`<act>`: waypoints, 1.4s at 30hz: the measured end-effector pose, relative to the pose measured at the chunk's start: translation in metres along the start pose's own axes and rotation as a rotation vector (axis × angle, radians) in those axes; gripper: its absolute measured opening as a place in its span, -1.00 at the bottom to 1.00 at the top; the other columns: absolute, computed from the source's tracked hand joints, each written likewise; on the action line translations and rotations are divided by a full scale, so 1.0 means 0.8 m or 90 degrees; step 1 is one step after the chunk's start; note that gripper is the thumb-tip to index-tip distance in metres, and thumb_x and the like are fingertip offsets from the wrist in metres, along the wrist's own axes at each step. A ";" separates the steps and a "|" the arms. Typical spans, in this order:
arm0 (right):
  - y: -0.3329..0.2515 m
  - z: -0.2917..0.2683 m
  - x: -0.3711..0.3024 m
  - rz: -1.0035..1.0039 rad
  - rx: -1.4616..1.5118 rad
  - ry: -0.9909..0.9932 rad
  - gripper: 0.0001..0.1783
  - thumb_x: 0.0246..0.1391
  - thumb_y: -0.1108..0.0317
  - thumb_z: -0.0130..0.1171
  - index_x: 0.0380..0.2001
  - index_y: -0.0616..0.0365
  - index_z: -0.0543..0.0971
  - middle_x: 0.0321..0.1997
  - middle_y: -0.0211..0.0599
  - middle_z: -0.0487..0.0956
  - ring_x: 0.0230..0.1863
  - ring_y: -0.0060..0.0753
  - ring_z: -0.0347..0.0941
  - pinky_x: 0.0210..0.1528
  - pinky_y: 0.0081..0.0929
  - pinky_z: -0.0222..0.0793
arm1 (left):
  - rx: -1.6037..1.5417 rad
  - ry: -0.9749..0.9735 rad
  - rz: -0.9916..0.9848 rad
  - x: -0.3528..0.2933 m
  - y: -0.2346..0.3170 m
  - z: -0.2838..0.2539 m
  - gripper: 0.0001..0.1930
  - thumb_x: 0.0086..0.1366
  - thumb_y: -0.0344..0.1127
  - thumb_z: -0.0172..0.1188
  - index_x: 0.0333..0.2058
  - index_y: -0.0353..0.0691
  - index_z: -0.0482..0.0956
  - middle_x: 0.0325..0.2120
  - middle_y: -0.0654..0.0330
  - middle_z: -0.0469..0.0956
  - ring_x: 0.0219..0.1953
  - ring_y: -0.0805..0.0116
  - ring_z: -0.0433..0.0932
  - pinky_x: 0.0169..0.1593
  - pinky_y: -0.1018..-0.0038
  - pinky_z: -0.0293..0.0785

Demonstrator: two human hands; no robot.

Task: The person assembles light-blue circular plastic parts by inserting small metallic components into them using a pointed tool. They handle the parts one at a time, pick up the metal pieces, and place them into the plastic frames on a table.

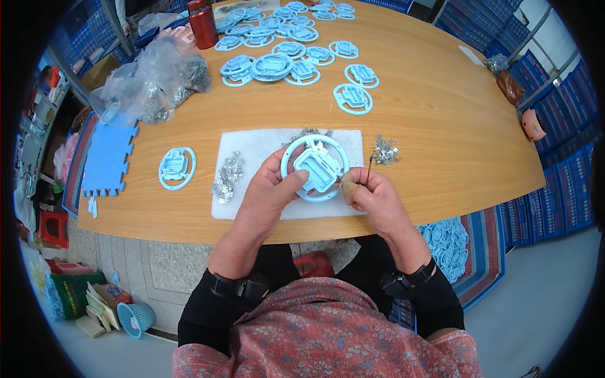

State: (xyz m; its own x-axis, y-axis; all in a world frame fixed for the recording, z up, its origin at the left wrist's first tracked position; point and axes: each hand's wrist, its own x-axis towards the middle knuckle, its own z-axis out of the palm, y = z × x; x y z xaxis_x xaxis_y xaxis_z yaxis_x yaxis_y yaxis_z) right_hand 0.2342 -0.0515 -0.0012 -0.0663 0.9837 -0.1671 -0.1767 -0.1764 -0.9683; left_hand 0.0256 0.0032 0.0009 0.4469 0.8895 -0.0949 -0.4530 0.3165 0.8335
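My left hand (pixel 268 195) grips a light-blue plastic wheel-shaped part (pixel 320 169), tilted above a white mat (pixel 252 142). Its thumb presses on the boxy middle of the part. At the part's right rim is my right hand (pixel 381 201), fingers closed in a pinch on a thin dark tool (pixel 370 165) that points up. A tan covering wraps one of its fingertips. Whatever lies between the fingertips and the rim is too small to make out. Small metal pieces (pixel 228 177) lie heaped on the mat's left, with more metal pieces (pixel 386 151) off its right edge.
Another blue wheel part (pixel 178 168) lies left of the mat, beside a blue foam tile (pixel 108 157). Many similar wheel parts (pixel 272 67) spread across the far table. A clear plastic bag (pixel 148 79) and a red flask (pixel 201 25) stand far left.
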 end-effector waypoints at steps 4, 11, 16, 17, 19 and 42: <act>0.006 0.003 -0.004 0.056 0.038 0.002 -0.83 0.21 0.35 0.21 -0.21 0.20 0.57 -0.34 -0.60 0.50 -0.35 -0.79 0.31 -0.28 -0.74 0.24 | -0.060 0.022 0.015 0.001 -0.004 0.016 -0.40 0.33 -0.45 0.15 0.30 -0.23 0.18 0.03 0.18 0.49 0.01 0.44 0.52 -0.02 0.49 0.55; -0.007 -0.001 -0.006 -0.217 -0.205 0.110 -0.79 0.20 0.42 0.17 -0.11 0.20 0.58 -0.32 -0.64 0.50 -0.35 -0.81 0.29 -0.28 -0.71 0.22 | 0.098 0.024 -0.004 0.000 -0.007 -0.007 -0.36 0.24 -0.49 0.20 0.28 -0.26 0.18 -0.04 0.18 0.50 -0.09 0.47 0.54 -0.16 0.52 0.60; -0.029 0.008 -0.002 -0.283 -0.309 0.061 -0.80 0.08 0.47 0.20 -0.18 0.18 0.58 -0.34 -0.48 0.53 -0.36 -0.67 0.37 -0.29 -0.60 0.29 | 0.184 -0.016 -0.044 -0.007 0.013 0.001 -0.40 0.23 -0.52 0.22 0.25 -0.30 0.28 -0.06 0.18 0.55 -0.06 0.44 0.56 -0.04 0.50 0.56; -0.031 0.008 0.000 -0.311 -0.362 0.047 -0.79 0.04 0.48 0.21 -0.20 0.18 0.57 -0.35 -0.44 0.53 -0.37 -0.62 0.40 -0.30 -0.57 0.31 | 0.234 -0.018 -0.025 -0.007 0.012 0.000 -0.40 0.23 -0.51 0.22 0.25 -0.29 0.29 -0.06 0.18 0.55 -0.06 0.46 0.55 -0.03 0.50 0.55; -0.036 0.014 0.005 -0.344 -0.437 0.021 -0.78 -0.02 0.47 0.22 -0.24 0.19 0.55 -0.35 -0.34 0.53 -0.39 -0.49 0.44 -0.33 -0.50 0.34 | 0.332 -0.016 0.012 -0.007 0.006 -0.005 -0.41 0.23 -0.50 0.23 0.25 -0.28 0.31 -0.05 0.18 0.55 -0.07 0.49 0.54 -0.02 0.51 0.53; -0.048 0.037 0.000 -0.387 -0.850 0.029 -0.82 -0.10 0.41 0.26 -0.36 0.08 0.53 -0.37 -0.26 0.54 -0.32 -0.05 0.53 -0.33 -0.18 0.46 | 0.533 -0.056 -0.060 -0.004 0.015 0.000 -0.35 0.10 -0.28 0.30 0.18 -0.37 0.40 -0.16 0.10 0.59 -0.15 0.41 0.57 -0.06 0.48 0.52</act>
State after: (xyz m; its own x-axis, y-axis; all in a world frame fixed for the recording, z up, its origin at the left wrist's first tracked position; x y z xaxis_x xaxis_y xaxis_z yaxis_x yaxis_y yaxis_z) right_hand 0.2118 -0.0455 0.0411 -0.2808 0.8977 0.3395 0.8555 0.3945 -0.3353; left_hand 0.0186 0.0042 0.0108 0.5284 0.8318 -0.1700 0.2943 0.0084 0.9557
